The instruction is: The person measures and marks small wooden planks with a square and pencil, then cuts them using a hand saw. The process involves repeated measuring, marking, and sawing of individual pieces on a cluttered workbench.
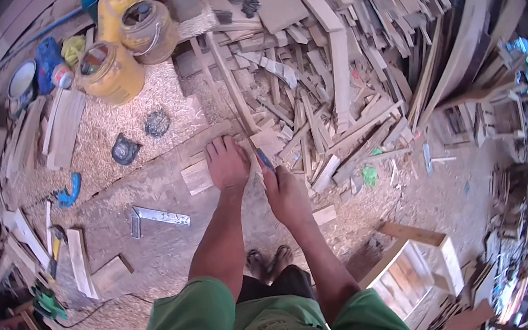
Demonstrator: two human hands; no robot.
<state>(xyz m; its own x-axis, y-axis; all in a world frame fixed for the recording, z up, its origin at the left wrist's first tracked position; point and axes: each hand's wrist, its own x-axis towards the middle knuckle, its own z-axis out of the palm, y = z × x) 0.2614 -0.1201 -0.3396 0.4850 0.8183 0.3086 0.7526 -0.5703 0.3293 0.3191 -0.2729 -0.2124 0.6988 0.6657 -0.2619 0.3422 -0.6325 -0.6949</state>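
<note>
On the worktop (pixel 105 201): bearing grainy, straw-coloured sawdust (pixel 164 88) over worn, greyish planking.
Pale wood piece (pixel 197 177): lying flat-faced and square-ended near the wearer's side of the worktop, partly under the left hand.
Left hand (pixel 228 161): pressing down with fingers laid flat on the wood.
Right hand (pixel 287 195): clasping a slim tool (pixel 265 159) with a blue part, just beside the left; far end too fine to tell.
Metal square (pixel 162 216): resting left of the wood, L-shaped, shiny, speckled.
Dark lumps (pixel 126 149): sitting crumpled and rounded in sawdust.
Yellow tubs (pixel 117 82): standing beyond, round-mouthed, smeared.
Offcut heap (pixel 313 103): sprawling beyond the right hand in splintery slats, strips and blocks.
</note>
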